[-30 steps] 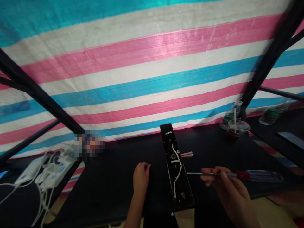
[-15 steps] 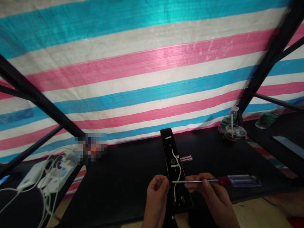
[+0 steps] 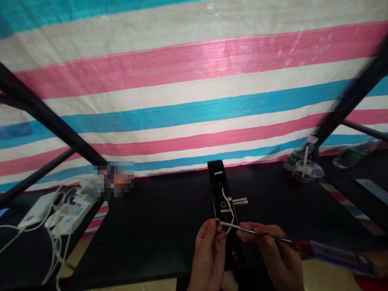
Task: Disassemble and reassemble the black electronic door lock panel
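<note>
My right hand [image 3: 274,248] is closed around the shaft of a screwdriver [image 3: 303,245] with a clear and red handle. The handle points off to the right, and the shaft slopes up leftward to my left hand [image 3: 209,246]. Thumb and fingers of that hand are pinched at the screwdriver's tip, on a tiny dark thing too small to make out. Beneath both hands, a long black panel [image 3: 217,190] lies on the black table, with a white cable running along it and small round fittings. My hands cover part of its lower half.
A small pinkish packet [image 3: 241,201] lies right of the panel. A plastic cup with a straw [image 3: 307,171] and a clear bottle [image 3: 295,157] stand at the back right. White cables and a power strip [image 3: 68,216] are on the left. A striped sheet [image 3: 194,97] hangs behind.
The screwdriver has tilted, its handle end dropping to the right and its tip rising. Both hands stay close together over the panel. The view has shifted slightly.
</note>
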{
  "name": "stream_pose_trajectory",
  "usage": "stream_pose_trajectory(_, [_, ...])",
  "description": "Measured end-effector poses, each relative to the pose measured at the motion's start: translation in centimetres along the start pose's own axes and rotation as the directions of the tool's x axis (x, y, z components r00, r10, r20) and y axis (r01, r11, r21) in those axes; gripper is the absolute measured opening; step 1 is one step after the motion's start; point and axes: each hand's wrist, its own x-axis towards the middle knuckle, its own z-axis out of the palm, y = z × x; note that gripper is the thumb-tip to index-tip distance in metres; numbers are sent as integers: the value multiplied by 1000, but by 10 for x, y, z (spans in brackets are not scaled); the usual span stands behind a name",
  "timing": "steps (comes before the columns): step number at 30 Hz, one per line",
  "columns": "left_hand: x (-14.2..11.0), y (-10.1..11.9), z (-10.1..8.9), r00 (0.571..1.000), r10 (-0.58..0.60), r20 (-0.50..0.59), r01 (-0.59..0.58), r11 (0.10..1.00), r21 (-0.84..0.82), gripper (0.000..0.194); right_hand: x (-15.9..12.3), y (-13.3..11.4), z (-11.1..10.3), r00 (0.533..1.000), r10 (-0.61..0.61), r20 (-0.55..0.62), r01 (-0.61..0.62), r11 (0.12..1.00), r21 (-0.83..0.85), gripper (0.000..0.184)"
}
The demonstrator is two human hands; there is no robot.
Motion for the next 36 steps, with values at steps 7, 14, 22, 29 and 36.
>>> stream_pose_trajectory(7, [-4, 13, 9, 999, -23, 36, 24, 999, -23, 16, 7, -15, 4, 995, -87, 49, 92, 988, -124, 17])
stream_pose_trajectory(14, [-4, 17, 12, 985, -145, 95, 157, 978, -138, 26, -3, -12, -2, 971, -173, 165, 199, 968, -152, 20])
stream_pose_trajectory(22, [-12, 16, 16, 991, -78, 107, 88, 991, -97, 23, -2, -15, 6, 991, -130, 27, 131, 988, -85, 16])
stream_pose_trajectory(29, [-23, 12, 37, 995, -30, 91, 37, 996, -76, 19, -5, -11, 30, 968, -64, -245, 91, 991, 102, 15])
stream_pose_trajectory(36, [-16, 8, 47, 994, -69, 86, 77, 992, -98, 15, -12, 3, 34, 935, -212, -283, 204, 977, -60, 18])
